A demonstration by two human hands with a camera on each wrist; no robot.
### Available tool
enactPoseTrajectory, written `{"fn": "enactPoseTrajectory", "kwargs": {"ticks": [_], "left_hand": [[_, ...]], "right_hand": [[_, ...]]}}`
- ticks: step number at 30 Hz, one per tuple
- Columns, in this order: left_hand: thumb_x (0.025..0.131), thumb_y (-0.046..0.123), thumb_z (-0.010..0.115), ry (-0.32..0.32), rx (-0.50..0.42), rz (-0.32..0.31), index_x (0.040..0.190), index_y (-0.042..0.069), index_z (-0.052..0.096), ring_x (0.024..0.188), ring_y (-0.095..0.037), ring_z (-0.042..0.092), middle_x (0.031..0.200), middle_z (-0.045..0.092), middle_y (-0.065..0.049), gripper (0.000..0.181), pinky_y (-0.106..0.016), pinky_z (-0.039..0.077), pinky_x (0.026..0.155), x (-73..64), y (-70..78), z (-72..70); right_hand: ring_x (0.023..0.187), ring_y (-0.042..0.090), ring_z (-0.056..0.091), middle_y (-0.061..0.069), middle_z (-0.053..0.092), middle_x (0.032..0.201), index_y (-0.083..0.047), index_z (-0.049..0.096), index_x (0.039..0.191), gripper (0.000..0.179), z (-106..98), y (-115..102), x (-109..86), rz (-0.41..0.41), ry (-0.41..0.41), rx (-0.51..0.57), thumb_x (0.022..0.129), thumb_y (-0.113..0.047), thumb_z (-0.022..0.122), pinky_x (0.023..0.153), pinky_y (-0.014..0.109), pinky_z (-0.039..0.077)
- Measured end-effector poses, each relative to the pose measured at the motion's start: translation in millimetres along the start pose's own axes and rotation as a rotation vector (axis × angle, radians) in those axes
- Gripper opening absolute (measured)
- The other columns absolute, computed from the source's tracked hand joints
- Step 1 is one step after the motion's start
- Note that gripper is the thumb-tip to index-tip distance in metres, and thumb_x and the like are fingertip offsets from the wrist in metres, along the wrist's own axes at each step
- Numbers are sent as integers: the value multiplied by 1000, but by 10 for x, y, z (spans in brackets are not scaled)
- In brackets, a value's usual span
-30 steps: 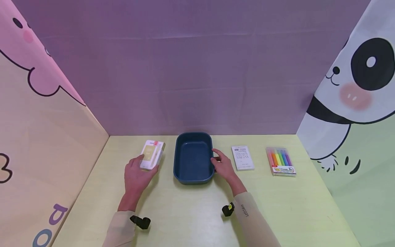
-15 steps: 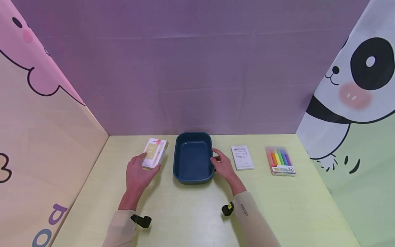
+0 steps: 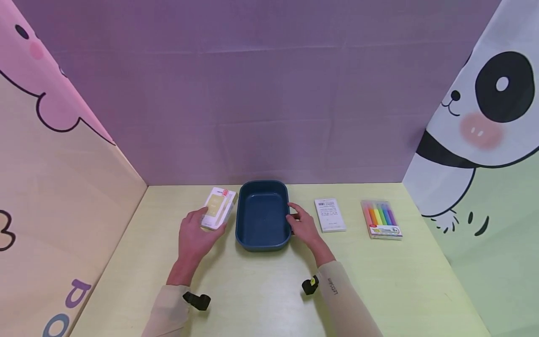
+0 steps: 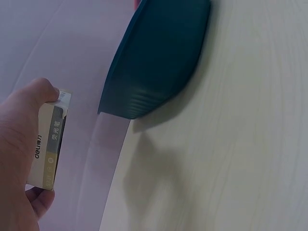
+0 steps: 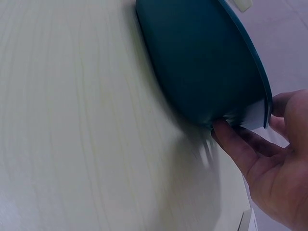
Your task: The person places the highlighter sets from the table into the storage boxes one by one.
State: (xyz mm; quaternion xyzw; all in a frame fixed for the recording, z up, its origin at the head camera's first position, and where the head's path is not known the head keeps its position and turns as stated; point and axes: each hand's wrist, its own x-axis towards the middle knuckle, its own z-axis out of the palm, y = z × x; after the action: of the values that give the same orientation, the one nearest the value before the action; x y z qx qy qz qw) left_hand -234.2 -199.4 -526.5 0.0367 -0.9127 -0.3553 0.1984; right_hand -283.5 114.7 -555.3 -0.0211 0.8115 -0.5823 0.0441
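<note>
The left hand (image 3: 198, 239), its fingers bent, grips a white deli highlighter box (image 3: 218, 208), tilted and raised above the counter (image 3: 257, 295), just left of a dark-blue tray (image 3: 262, 217). The right hand (image 3: 307, 230), partly curled, holds the tray's right side. Farther right lie a white printed box (image 3: 330, 215) and a clear pack of coloured pens (image 3: 382, 219), apart from each other.
</note>
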Motion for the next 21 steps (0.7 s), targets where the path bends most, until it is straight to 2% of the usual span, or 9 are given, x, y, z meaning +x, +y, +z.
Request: {"fn": "enactPoseTrajectory", "kwargs": {"ticks": [10,21], "left_hand": [[69,42,84,8,10,48,125,3,60,102,-35,51,119,58,-17,72,-46,44,82,-23,43,85],[73,43,80,-68,13,34,129,3,57,108,-35,48,125,54,-18,72,-48,45,86,-27,221,91]], "right_hand": [[88,28,65,19,63,114,-17,49,143,44,8,8,-9,10,1,10,99,-18,55,63,36,57],[87,27,65,19,63,115,-15,48,143,44,-10,-8,-17,-5,-2,-12,100,-18,54,63,36,57]]}}
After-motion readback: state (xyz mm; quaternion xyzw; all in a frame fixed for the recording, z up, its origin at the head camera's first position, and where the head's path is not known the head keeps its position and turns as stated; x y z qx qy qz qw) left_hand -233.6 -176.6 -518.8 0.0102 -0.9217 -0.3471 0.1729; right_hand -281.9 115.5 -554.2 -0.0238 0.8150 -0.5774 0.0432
